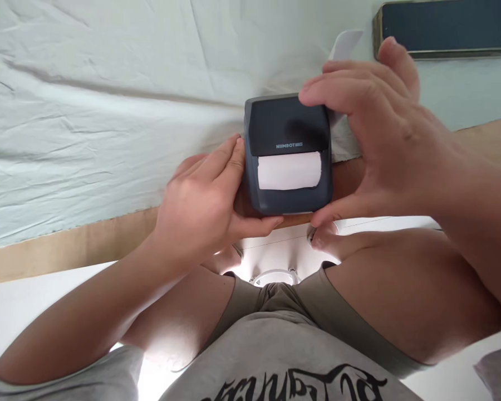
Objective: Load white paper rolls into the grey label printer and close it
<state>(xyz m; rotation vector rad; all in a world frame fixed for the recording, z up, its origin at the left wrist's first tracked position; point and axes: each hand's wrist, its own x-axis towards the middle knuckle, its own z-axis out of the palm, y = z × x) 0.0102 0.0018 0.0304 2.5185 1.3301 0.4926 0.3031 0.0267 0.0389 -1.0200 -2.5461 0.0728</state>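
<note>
At the near edge of a wooden bench spread with pale cloth, a dark NIIMBOT label printer sits between two hands. The left hand grips its left side; the right hand clasps its right, fingertips on the lid. White paper fills its slot. Beyond lies a smartphone, far right.

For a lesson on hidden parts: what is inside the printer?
White paper shows just below the lid of the printer. The lid and casing hide the interior, so whether more paper or anything else is inside cannot be seen.
</note>
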